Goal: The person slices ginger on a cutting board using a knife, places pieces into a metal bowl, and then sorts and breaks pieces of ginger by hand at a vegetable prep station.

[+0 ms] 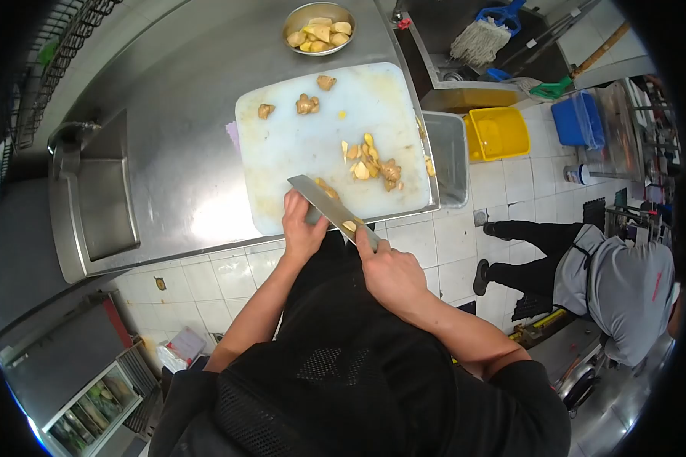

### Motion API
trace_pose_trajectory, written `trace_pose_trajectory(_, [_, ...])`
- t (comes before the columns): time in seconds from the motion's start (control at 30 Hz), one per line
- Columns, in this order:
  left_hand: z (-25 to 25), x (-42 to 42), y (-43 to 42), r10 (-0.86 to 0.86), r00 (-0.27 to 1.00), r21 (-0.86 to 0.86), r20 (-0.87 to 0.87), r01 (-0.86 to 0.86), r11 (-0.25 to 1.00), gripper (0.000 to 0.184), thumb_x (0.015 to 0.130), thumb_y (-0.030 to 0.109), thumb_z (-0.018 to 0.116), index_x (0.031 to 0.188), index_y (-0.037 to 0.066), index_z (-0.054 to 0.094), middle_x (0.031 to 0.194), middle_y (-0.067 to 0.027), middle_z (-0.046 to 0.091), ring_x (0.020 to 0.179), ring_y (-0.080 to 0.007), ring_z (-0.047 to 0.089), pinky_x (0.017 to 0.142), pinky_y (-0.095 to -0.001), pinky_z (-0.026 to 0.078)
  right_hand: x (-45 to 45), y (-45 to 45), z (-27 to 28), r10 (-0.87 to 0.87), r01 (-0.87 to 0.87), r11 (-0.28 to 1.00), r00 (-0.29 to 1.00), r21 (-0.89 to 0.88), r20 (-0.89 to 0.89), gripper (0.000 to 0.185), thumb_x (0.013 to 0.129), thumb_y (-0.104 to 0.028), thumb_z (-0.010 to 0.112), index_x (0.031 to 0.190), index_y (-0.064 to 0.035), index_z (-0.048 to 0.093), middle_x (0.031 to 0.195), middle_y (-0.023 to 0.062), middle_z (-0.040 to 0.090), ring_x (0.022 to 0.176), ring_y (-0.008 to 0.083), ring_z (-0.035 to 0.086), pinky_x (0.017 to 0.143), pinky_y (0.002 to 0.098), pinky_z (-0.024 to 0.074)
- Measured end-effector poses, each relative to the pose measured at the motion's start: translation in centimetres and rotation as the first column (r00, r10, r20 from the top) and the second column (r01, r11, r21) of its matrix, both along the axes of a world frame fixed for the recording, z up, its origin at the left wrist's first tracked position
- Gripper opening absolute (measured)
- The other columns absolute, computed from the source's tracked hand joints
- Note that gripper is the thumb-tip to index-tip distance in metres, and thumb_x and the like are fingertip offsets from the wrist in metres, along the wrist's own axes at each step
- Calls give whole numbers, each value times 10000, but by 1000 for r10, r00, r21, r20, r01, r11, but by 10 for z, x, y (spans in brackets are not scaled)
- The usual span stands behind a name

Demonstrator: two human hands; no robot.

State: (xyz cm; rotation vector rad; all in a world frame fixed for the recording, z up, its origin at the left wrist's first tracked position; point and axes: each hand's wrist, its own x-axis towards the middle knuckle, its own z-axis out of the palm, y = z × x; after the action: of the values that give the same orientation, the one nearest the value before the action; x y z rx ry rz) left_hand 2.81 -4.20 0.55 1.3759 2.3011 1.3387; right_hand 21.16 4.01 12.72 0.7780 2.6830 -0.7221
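Note:
My right hand (392,276) is closed round the handle of a wide-bladed kitchen knife (322,199). The blade slants up and left over the near edge of a white cutting board (282,160), with a small ginger slice (349,225) on its face. Behind the blade lies a piece of ginger (326,187), partly covered. My left hand (303,228) is at the board's near edge beside the blade, fingers curled; what they grip is hidden. Cut ginger pieces (363,169) and a ginger knob (390,169) form a pile at the right. Several ginger knobs (307,104) lie farther back.
A metal bowl (290,38) of peeled ginger stands beyond the board on the steel counter (183,152). There is a sink (107,202) at the left. A grey bin (446,160) and a yellow bin (499,134) stand at the right. Another person (610,282) is farther right.

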Motion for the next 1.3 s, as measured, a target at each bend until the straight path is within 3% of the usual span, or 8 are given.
trace_pose_trajectory(0.1, [-8, 0, -5, 4, 988, -43, 155, 2, 999, 398, 759, 52, 774, 1136, -2, 663, 1156, -186, 637, 1102, -406, 592, 934, -441, 498, 0, -2, 1, 8, -8, 1000, 1000, -6, 10, 571, 885, -70, 535, 1431, 66, 439, 872, 256, 671, 679, 356, 716, 590, 450, 578])
trace_pose_trajectory(0.43, [-8, -2, -4, 1, 989, -72, 146, 10, 997, 389, 758, 78, 796, 1121, 10, 674, 1164, -174, 648, 1125, -398, 595, 947, -436, 502, -19, -3, -12, -33, 35, 998, 998, 46, -50, 488, 896, -99, 551, 1333, 111, 498, 802, 220, 677, 618, 307, 717, 520, 410, 573])
trace_pose_trajectory(0.53, [-8, -2, -3, -12, 991, -60, 130, 20, 998, 371, 766, 83, 795, 1110, 12, 678, 1168, -169, 655, 1123, -388, 604, 950, -431, 506, -30, 1, -17, -73, 72, 996, 997, -47, -25, 489, 893, -57, 527, 1352, 97, 456, 855, 258, 675, 681, 367, 718, 602, 455, 584])
trace_pose_trajectory(0.6, [-8, -3, -3, -18, 994, -46, 104, 23, 999, 365, 762, 79, 798, 1103, 15, 682, 1164, -160, 661, 1108, -373, 617, 945, -427, 511, -36, 4, -25, -62, 64, 998, 985, 5, -162, 372, 900, -88, 544, 1210, 117, 529, 766, 234, 699, 655, 342, 730, 562, 428, 586])
trace_pose_trajectory(0.73, [-14, -4, -2, -32, 999, 8, 16, 32, 999, 359, 769, 80, 805, 1102, 19, 686, 1152, -151, 662, 1088, -360, 625, 934, -425, 516, -43, 14, -43, -93, 95, 996, 974, -1, -209, 257, 900, -77, 534, 1090, 94, 559, 787, 257, 704, 668, 353, 731, 575, 439, 587])
trace_pose_trajectory(0.8, [-12, -2, -2, -13, 1000, -13, 25, 13, 1000, 341, 783, 77, 807, 1098, 22, 687, 1142, -146, 662, 1079, -352, 628, 928, -423, 519, -36, 21, -36, -130, 102, 980, 979, -171, -159, 170, 894, -57, 529, 994, 73, 574, 790, 280, 698, 717, 393, 729, 630, 485, 585])
trace_pose_trajectory(0.9, [-11, -4, 0, -38, 999, 8, 10, 38, 999, 320, 802, 89, 812, 1091, 22, 690, 1135, -144, 663, 1071, -348, 632, 920, -416, 523, -25, 21, -25, -178, 153, 961, 980, -231, -92, 133, 886, -36, 523, 944, 70, 579, 792, 294, 692, 763, 449, 712, 692, 530, 572])
trace_pose_trajectory(1.3, [-9, -4, 1, -54, 998, 23, 31, 53, 998, 330, 802, 89, 834, 1079, -2, 682, 1143, -165, 677, 1087, -329, 664, 945, -394, 527, -45, 33, -63, -235, 196, 931, 968, -307, -93, 130, 895, -37, 531, 948, 65, 591, 844, 319, 685, 850, 476, 694, 770, 562, 547])
